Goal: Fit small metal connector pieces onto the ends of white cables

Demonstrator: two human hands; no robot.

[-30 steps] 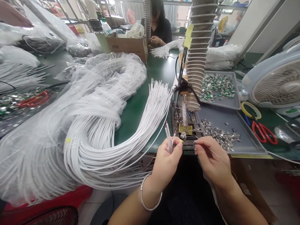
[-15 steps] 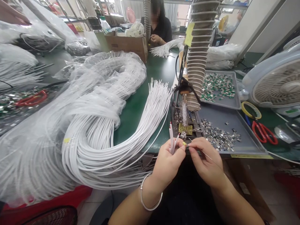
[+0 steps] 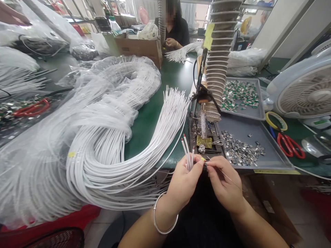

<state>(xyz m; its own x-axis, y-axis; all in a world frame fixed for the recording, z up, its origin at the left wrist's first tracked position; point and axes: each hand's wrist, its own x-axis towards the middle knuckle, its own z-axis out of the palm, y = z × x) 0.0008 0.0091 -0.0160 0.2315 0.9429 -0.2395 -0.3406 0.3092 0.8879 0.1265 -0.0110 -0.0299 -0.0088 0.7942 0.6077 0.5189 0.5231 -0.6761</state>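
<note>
My left hand [image 3: 184, 181] is closed around a few white cables [image 3: 187, 153] whose stripped ends stick up from the fist. My right hand [image 3: 223, 182] pinches a thin wire [image 3: 227, 176] and a tiny part I cannot make out, held against my left thumb tip. Both hands meet just below the table's front edge. Right above them stand a soldering stand [image 3: 204, 134] and a grey tray [image 3: 274, 158] carrying a pile of small metal connectors [image 3: 240, 151].
A large bundle of white cables in clear plastic [image 3: 98, 137] fills the green table [image 3: 152, 120] on the left. A ribbed hose [image 3: 219, 51], a second tray of connectors [image 3: 240, 94], red scissors [image 3: 291, 144], tape [image 3: 276, 121] and a fan [image 3: 305, 89] are on the right. Another person [image 3: 176, 31] sits at the far end.
My right hand has moved left from the tray edge to meet my left hand. Both hands have sunk slightly toward me, fingertips now touching.
</note>
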